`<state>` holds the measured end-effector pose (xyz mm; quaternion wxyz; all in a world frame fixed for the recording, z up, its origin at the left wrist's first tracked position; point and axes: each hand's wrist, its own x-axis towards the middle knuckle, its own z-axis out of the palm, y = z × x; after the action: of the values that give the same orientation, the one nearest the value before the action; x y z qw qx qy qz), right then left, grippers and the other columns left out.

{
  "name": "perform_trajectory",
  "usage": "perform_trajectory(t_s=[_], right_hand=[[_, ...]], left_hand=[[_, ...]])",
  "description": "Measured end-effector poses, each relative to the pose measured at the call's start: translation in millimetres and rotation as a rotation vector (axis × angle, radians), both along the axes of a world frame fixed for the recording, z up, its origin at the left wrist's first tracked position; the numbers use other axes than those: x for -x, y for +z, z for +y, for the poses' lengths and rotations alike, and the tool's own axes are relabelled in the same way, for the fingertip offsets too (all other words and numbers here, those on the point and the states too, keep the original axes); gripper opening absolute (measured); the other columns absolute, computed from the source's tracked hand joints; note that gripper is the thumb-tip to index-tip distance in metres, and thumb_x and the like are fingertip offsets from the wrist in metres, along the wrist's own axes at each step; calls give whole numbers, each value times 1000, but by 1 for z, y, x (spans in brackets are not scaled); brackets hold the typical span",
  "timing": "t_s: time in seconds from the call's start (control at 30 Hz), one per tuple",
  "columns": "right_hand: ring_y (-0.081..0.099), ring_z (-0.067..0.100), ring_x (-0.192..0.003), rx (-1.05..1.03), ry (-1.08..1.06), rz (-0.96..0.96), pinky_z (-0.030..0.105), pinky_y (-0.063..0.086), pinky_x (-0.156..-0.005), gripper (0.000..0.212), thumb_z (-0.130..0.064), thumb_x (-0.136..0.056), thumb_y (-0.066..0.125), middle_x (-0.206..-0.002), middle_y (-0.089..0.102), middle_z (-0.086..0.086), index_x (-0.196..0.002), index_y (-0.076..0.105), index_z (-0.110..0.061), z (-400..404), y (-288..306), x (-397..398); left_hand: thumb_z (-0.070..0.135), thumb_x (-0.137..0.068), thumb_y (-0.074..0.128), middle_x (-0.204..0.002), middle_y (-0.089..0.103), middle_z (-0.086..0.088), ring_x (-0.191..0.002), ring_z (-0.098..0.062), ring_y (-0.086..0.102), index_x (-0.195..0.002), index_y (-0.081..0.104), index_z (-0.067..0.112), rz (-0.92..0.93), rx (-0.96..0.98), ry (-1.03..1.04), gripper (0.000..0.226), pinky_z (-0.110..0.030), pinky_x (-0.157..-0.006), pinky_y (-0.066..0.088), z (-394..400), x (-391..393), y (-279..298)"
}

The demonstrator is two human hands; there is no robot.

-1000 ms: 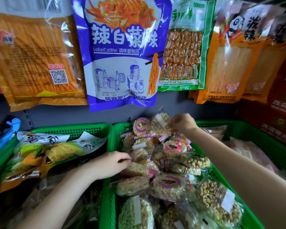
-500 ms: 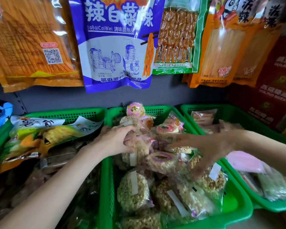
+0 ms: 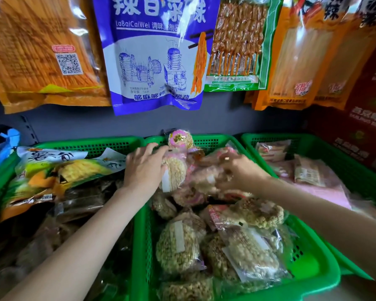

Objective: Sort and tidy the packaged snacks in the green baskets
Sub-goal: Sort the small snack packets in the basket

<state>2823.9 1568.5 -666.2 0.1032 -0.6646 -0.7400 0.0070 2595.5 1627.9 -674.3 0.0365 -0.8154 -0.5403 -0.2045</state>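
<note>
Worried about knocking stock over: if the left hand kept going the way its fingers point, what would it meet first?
Probably the upright pink-labelled round snack at the back of the middle basket; the left hand points there, though depth is unclear.

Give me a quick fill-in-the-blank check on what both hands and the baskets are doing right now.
1. Both hands work in the ____ of the three green baskets.
2. The left hand rests on a round snack pack standing on its ____.
3. The big pouch hanging above the middle basket is white and ____.
4. The corn-printed bag lies in the ____ basket.

Missing words: middle; edge; blue; left
</note>
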Motion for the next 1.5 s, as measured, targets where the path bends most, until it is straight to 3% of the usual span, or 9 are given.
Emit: perform_trajectory(t_s=[0.17, 0.3, 0.5, 0.6, 0.77, 0.93, 1.13, 1.33, 1.5], right_hand=[[46, 23, -62, -181, -108, 184, 26, 33, -56, 39, -31, -73, 77, -61, 50, 10, -52, 51, -11, 32, 34, -19], [37, 15, -53, -281, -214, 333, 14, 30, -46, 37, -34, -77, 74, -52, 42, 0, -58, 51, -11, 45, 51, -20], [53, 28, -102, -194, -66, 264, 27, 33, -79, 32, -20, -81, 71, -105, 58, 16, -105, 63, 0, 45, 26, -8], [16, 23, -144, 84, 83, -48, 31, 16, -111, 52, -19, -89, 60, -152, 25, 13, -138, 43, -19, 36, 28, -12], [20, 20, -142, 280, 53, -80, 33, 18, -114, 54, -35, -89, 59, -156, 15, -1, -139, 38, -35, -17, 70, -20], [22, 18, -140, 796, 67, -144, 45, 19, -116, 90, -50, -72, 72, -155, 13, -9, -144, 18, -42, -77, 52, -13], [39, 12, -121, 381, 24, 27, 23, 30, -102, 74, -34, -76, 74, -134, 36, -11, -140, 36, -31, -61, 32, -8], [52, 34, -112, -102, 49, 6, 41, 44, -93, 25, -21, -82, 67, -119, 58, 11, -107, 66, -16, -9, 34, 14], [36, 22, -129, 79, 399, 23, 28, 28, -108, 53, -28, -85, 64, -139, 40, 7, -133, 44, -17, 19, 42, 103]], left_hand=[[38, -96, 43, -137, 44, -3, -123, -29, 44, -145, 28, 29, 57, 89, 121, 52, -38, -103, 26, 8, 4, -2], [36, -96, 43, -138, 43, -2, -126, -27, 43, -145, 28, 30, 32, 109, 106, 51, -39, -105, 25, 9, 3, -2], [21, -94, 48, -149, 36, 7, -131, -20, 42, -141, 34, 40, 173, 418, -288, 52, -35, -107, 34, -4, 0, 5], [18, -94, 47, -152, 28, 10, -129, -23, 44, -144, 24, 42, 319, 512, -331, 60, -39, -108, 33, -12, -4, 10], [19, -92, 54, -150, 32, 11, -91, -15, 56, -133, 39, 50, 165, 588, -366, 54, -34, -88, 48, -9, 1, 14], [46, -84, 61, -158, -2, 1, -140, -24, 27, -146, 11, 43, 411, 707, -476, 79, -37, -112, 30, -22, -7, 19], [43, -82, 64, -154, 21, 1, -137, -20, 31, -149, 13, 30, 473, 520, -332, 85, -42, -108, 30, -35, -8, 18], [32, -91, 49, -148, 31, 10, -133, -14, 35, -141, 33, 31, 175, 162, -278, 53, -34, -108, 21, -33, 30, 23], [47, -91, 47, -154, 18, 9, -141, -15, 18, -145, 22, 34, 342, 175, -53, 61, -39, -114, 11, -30, 102, 27]])
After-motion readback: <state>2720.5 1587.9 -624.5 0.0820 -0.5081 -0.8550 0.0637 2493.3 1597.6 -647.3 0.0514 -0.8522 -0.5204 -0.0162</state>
